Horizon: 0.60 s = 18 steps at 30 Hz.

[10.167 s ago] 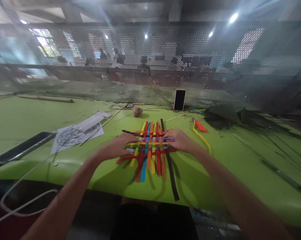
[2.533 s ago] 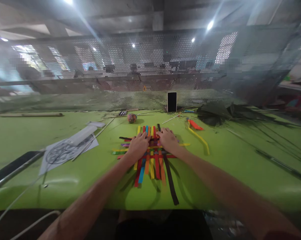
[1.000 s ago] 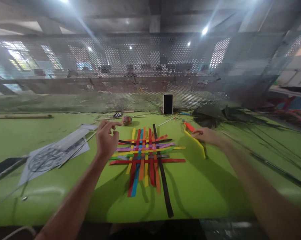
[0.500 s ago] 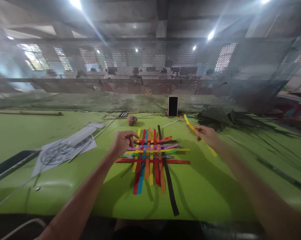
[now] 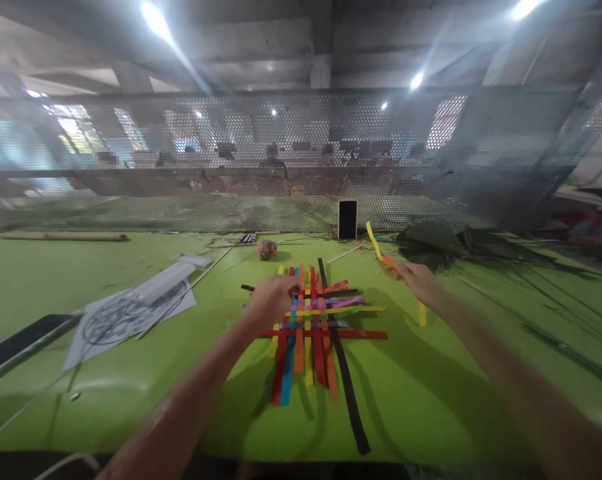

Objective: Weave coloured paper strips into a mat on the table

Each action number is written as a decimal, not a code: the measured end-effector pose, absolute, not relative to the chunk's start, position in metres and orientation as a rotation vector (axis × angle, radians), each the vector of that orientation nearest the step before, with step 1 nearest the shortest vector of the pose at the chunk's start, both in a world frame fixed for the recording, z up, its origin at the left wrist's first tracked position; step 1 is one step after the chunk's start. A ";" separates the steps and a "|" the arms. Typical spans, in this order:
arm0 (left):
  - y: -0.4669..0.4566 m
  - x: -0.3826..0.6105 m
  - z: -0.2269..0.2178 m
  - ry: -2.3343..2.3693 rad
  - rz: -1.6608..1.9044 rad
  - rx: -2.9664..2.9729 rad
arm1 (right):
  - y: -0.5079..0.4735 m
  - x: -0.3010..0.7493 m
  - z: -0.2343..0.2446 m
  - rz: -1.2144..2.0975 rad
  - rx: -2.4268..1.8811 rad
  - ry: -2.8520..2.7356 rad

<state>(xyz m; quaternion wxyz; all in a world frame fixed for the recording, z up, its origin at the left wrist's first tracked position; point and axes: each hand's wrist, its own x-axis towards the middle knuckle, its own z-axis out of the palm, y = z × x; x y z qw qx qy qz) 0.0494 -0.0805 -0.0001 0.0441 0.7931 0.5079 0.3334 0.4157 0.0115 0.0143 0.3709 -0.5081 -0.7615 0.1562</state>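
Note:
Flat coloured strips lie woven over and under each other in a loose mat (image 5: 308, 327), with red, blue, orange, yellow, purple, grey and black ends sticking out. My left hand (image 5: 275, 297) reaches over the upper left of the mat, fingers curled and pinched close to the strips; what they pinch, if anything, is hidden. To the right of the mat, my right hand (image 5: 415, 279) holds a yellow strip (image 5: 374, 241) above the table. One end of that strip points up and away, the other hangs below the hand. A long black strip (image 5: 348, 393) runs down the mat's right side.
A dark-screened device (image 5: 347, 220) stands upright by the perforated partition (image 5: 291, 180). Near it lies a multicoloured ball (image 5: 267, 250). Printed paper (image 5: 115, 327) rests on the green table (image 5: 401, 400) at left; dark leaves (image 5: 435, 240) lie at right.
My left hand has moved right, from the mat's left edge to over its upper part. My right hand still holds the yellow strip, whose far end now stands steeper. The view has tilted slightly upward.

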 end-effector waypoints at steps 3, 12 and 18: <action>-0.077 0.089 0.015 1.426 0.695 2.836 | 0.010 0.410 0.012 0.404 -1.301 -1.941; 0.000 0.105 0.081 1.376 0.731 2.756 | -0.007 0.401 0.025 0.415 -1.192 -1.785; -0.051 0.092 0.059 1.006 0.830 2.732 | -0.016 0.408 0.034 0.479 -1.205 -1.512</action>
